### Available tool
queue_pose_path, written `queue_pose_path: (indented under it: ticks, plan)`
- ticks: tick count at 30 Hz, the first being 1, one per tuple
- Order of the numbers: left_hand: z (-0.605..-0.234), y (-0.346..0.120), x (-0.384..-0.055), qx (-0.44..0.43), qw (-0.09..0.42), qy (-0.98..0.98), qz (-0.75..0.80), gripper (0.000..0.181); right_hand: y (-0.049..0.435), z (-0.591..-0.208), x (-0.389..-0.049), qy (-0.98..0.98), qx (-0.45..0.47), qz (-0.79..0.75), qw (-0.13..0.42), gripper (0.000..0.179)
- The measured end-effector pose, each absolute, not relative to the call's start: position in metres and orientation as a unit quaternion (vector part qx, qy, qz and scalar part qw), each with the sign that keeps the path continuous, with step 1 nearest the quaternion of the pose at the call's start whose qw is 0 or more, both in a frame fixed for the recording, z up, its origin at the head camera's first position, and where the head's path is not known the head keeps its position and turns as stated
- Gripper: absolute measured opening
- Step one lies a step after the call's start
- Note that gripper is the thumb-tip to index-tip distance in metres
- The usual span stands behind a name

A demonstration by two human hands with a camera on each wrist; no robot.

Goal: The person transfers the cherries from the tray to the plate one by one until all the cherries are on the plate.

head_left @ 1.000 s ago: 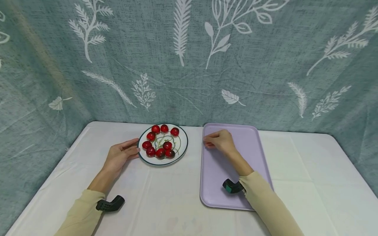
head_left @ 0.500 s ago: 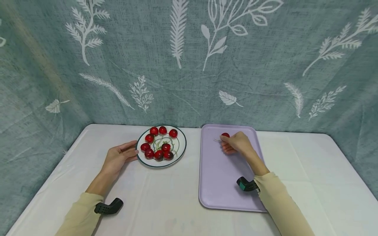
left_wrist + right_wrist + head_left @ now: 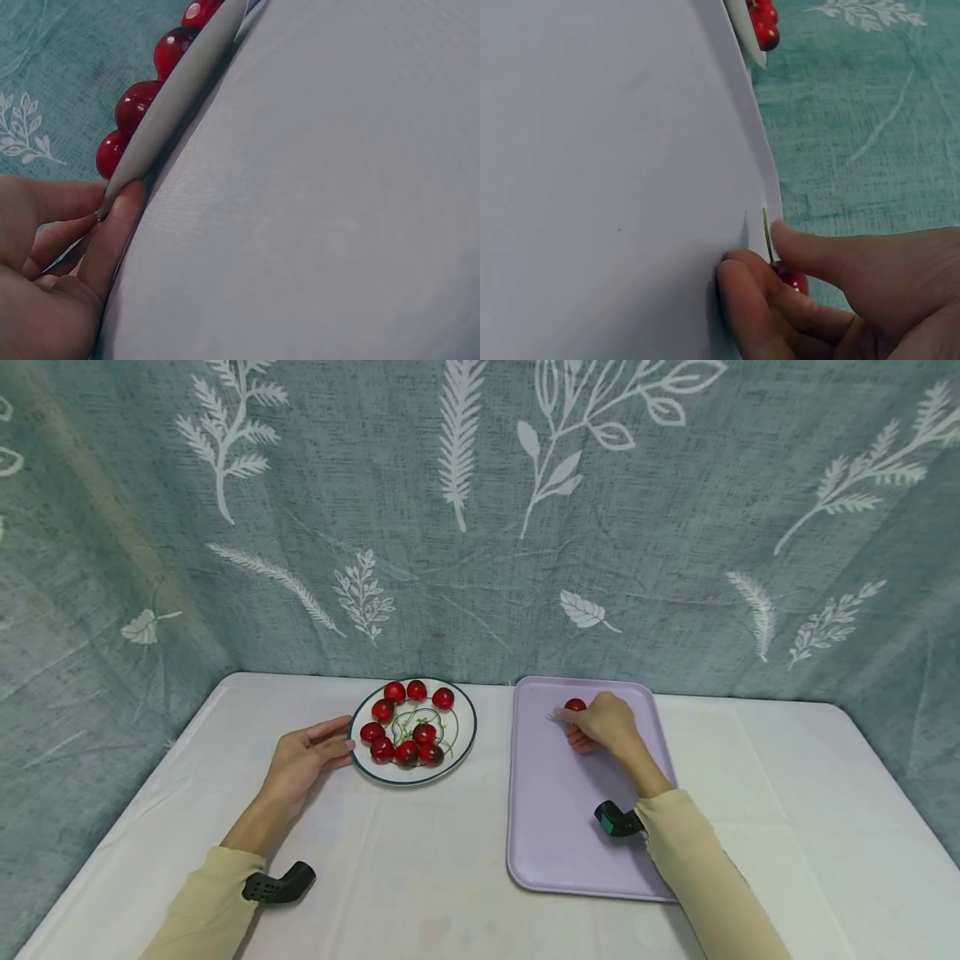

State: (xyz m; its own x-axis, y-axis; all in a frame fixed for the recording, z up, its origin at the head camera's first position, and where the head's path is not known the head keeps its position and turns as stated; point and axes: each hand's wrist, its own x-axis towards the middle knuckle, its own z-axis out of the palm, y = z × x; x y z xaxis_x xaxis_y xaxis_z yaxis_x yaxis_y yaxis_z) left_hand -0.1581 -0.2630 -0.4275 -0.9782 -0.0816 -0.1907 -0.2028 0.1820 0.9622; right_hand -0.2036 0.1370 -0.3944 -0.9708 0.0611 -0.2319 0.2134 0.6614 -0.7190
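Observation:
My left hand [image 3: 292,767] pinches the left rim of a white plate [image 3: 464,731] with a dark green edge. Several red cherries [image 3: 372,732] with green stems lie on it. In the left wrist view the thumb and fingers [image 3: 116,232] close on the rim from both sides. My right hand [image 3: 606,724] is over the far part of a lilac tray [image 3: 551,827] and holds one cherry [image 3: 575,703] by thumb and fingers. In the right wrist view its green stem [image 3: 767,232] sticks out past the thumb tip, and the fingers partly hide the fruit.
A white cloth [image 3: 420,877] covers the table under both plate and tray. Behind the table hangs a green curtain [image 3: 405,602] with white leaf prints. A strip of tablecloth separates plate from tray. Each wrist wears a black camera [image 3: 279,883].
The right hand has moved right from the tray's left edge to over its far part, bringing the cherry into sight. In the last half second it barely moves. The left hand stays at the plate.

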Motion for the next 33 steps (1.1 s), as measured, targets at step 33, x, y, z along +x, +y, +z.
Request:
queue_pose_path:
  ticks: [33]
  plan:
    - [-0.432,-0.265,-0.159,-0.085,0.038,0.768,0.633,0.053,0.141,-0.388,-0.204,0.895,0.014,-0.441,0.059,0.021]
